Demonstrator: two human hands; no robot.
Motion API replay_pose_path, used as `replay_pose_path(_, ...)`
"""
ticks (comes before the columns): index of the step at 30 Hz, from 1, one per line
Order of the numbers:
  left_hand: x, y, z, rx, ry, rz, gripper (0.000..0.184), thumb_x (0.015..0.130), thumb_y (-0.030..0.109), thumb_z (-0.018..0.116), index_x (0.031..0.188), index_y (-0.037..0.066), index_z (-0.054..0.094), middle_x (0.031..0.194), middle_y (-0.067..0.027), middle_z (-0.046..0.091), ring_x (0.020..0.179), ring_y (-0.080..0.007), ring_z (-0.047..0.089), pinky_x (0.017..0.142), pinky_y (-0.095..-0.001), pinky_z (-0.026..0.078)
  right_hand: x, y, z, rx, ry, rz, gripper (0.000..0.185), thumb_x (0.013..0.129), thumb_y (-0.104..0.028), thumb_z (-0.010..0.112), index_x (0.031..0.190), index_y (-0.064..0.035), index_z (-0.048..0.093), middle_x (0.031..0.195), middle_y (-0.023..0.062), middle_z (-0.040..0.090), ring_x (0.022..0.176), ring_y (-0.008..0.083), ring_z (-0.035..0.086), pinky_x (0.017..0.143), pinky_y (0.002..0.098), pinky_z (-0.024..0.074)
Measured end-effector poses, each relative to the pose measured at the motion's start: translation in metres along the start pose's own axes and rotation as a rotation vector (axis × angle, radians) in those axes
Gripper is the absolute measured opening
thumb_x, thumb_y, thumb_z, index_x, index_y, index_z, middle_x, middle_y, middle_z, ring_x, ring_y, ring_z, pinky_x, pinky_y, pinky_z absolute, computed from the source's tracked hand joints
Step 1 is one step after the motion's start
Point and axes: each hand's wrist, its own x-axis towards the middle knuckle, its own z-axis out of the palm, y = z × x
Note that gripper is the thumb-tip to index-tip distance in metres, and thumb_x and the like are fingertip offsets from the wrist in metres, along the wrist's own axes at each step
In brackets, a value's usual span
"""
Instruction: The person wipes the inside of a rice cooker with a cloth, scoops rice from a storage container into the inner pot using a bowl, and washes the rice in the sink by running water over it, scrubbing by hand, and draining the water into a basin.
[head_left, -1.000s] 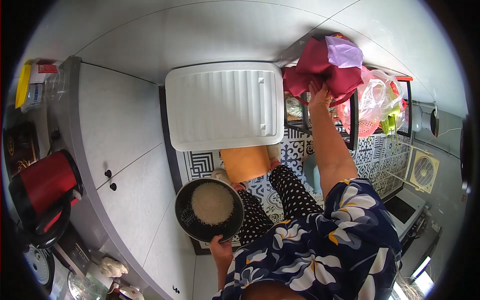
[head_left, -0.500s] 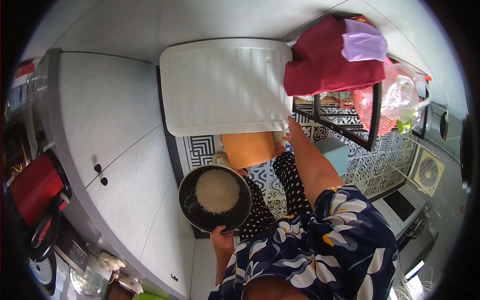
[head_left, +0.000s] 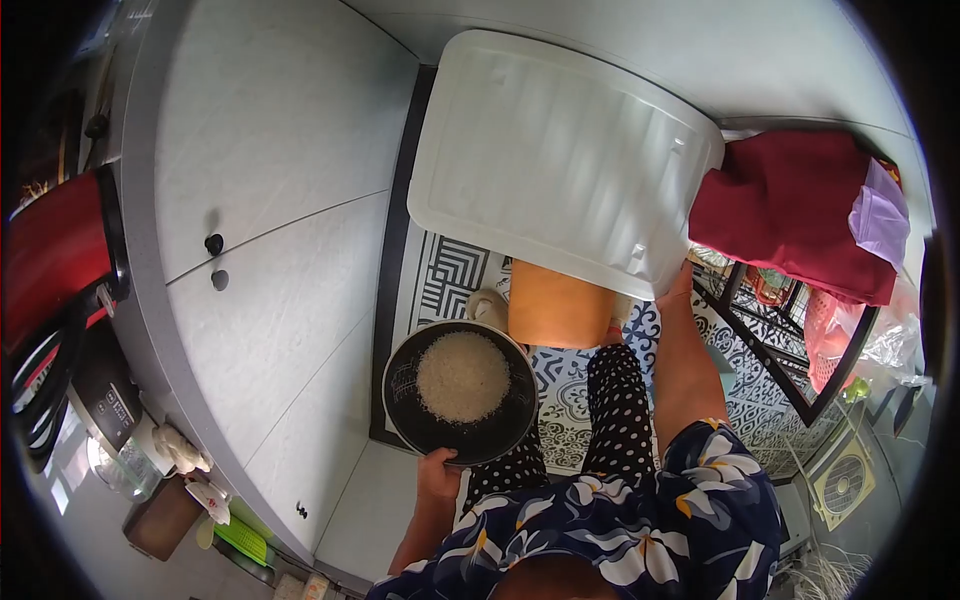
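Observation:
My left hand grips the near rim of a dark round pot, tilted toward the camera, with white rice grains lying in it. At the near right corner of a large white ribbed lid is my right hand, its fingers closed at the lid's edge and partly hidden. Under the lid shows an orange container. A dark red cloth lies just right of the lid, with a light purple cloth on it.
Grey cabinet doors with black knobs run along the left, beside a red appliance. A black-framed rack with pink and clear plastic items stands at the right. Patterned tiles cover the floor around my feet.
My right hand has left the red cloth and come to the lid's corner. The red cloth now lies spread flatter on the rack. My left hand still holds the pot; the view has turned.

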Motion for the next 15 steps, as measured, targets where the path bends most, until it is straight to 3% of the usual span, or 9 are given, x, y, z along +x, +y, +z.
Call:
replay_pose_path(3, -0.001, 0.004, 0.005, 0.009, 0.004, 0.019, 0.038, 0.069, -0.002, 0.048, 0.107, -0.003, 0.054, 0.106, -0.0156, 0.059, 0.098, -0.0304, 0.058, 0.088, -0.0445, 0.047, 0.008, 0.003, -0.001, 0.044, -0.015, 0.017, 0.046, 0.088, -0.043, 0.039, 0.114, -0.0090, 0.055, 0.110, 0.0071, 0.059, 0.101, 0.0254, 0.057, 0.089, 0.0383, 0.0450)
replay_pose_path(5, 0.003, 0.003, -0.001, 0.019, -0.006, 0.025, 0.038, 0.069, -0.002, 0.048, 0.107, -0.003, 0.053, 0.106, -0.0157, 0.059, 0.098, -0.0302, 0.058, 0.088, -0.0446, 0.048, -0.001, 0.012, 0.006, 0.036, -0.077, -0.108, 0.055, 0.090, -0.049, 0.035, 0.123, -0.0075, 0.049, 0.118, 0.0080, 0.056, 0.108, 0.0246, 0.054, 0.092, 0.0375, 0.0432)
replay_pose_path(8, 0.016, -0.004, -0.014, 0.157, -0.070, 0.009, 0.042, 0.067, -0.003, 0.048, 0.109, -0.002, 0.054, 0.107, -0.0146, 0.060, 0.100, -0.0303, 0.058, 0.087, -0.0459, 0.048, -0.023, 0.020, 0.022, 0.013, -0.162, -0.115, 0.055, 0.093, -0.046, 0.030, 0.128, -0.0072, 0.044, 0.124, 0.0079, 0.052, 0.113, 0.0229, 0.050, 0.097, 0.0353, 0.0396)
replay_pose_path(9, 0.013, 0.000, -0.001, 0.047, -0.053, 0.008, 0.043, 0.066, -0.005, 0.048, 0.109, -0.002, 0.053, 0.105, -0.0140, 0.060, 0.096, -0.0302, 0.059, 0.084, -0.0457, 0.049, -0.021, 0.024, 0.023, 0.016, -0.142, -0.120, 0.055, 0.093, -0.046, 0.030, 0.128, -0.0072, 0.044, 0.124, 0.0079, 0.052, 0.113, 0.0229, 0.050, 0.097, 0.0353, 0.0396)
replay_pose_path(11, 0.014, 0.002, 0.011, -0.041, -0.033, 0.009, 0.045, 0.065, -0.007, 0.048, 0.109, -0.003, 0.053, 0.104, -0.0135, 0.060, 0.093, -0.0302, 0.060, 0.081, -0.0454, 0.051, -0.011, 0.031, 0.027, -0.162, -0.177, -0.183, 0.062, 0.090, -0.053, 0.036, 0.129, -0.0055, 0.043, 0.128, 0.0087, 0.049, 0.116, 0.0220, 0.047, 0.098, 0.0345, 0.0374)
replay_pose_path(12, 0.015, 0.002, 0.014, -0.027, -0.036, 0.022, 0.047, 0.064, -0.005, 0.047, 0.110, -0.001, 0.054, 0.106, -0.0130, 0.060, 0.099, -0.0309, 0.058, 0.085, -0.0465, 0.049, -0.006, 0.031, 0.027, -0.145, -0.169, -0.178, 0.062, 0.090, -0.053, 0.036, 0.129, -0.0055, 0.043, 0.128, 0.0087, 0.049, 0.116, 0.0220, 0.047, 0.098, 0.0345, 0.0374)
replay_pose_path(14, 0.014, 0.005, 0.018, -0.002, -0.038, 0.041, 0.049, 0.063, -0.003, 0.047, 0.111, 0.001, 0.055, 0.109, -0.0125, 0.060, 0.105, -0.0316, 0.057, 0.089, -0.0475, 0.047, 0.002, 0.030, 0.030, -0.500, 0.013, -0.164, 0.072, 0.086, -0.061, 0.042, 0.130, -0.0038, 0.042, 0.129, 0.0097, 0.047, 0.117, 0.0225, 0.046, 0.099, 0.0339, 0.0349)
replay_pose_path(15, 0.013, 0.005, 0.021, -0.003, -0.037, 0.044, 0.050, 0.062, -0.004, 0.047, 0.111, 0.001, 0.054, 0.110, -0.0125, 0.060, 0.104, -0.0318, 0.057, 0.089, -0.0481, 0.047, 0.013, 0.035, 0.024, -0.495, 0.040, -0.146, 0.077, 0.083, -0.064, 0.044, 0.129, -0.0028, 0.043, 0.127, 0.0105, 0.048, 0.114, 0.0232, 0.048, 0.096, 0.0347, 0.0368)
